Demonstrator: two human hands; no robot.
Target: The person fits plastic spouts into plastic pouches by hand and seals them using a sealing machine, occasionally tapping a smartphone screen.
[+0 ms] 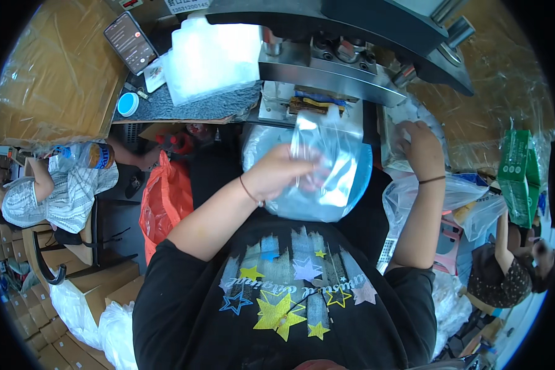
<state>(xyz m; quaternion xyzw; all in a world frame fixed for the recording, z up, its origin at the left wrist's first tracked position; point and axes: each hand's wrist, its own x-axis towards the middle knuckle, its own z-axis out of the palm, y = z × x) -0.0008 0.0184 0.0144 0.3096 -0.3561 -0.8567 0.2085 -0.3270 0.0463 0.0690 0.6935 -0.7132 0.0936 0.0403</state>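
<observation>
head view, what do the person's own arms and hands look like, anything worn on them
Both forearms are bare and both hands are ungloved. The left hand has a thin band around its wrist, and the right hand has a thin dark band around its wrist too. Short black sleeves of a black t-shirt with a star print end above the elbows. No rings or watch can be made out.

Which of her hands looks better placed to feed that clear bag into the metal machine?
Probably the left: the left hand already grips the clear plastic bag just below the metal machine, while the right hand rests aside on other plastic.
</observation>
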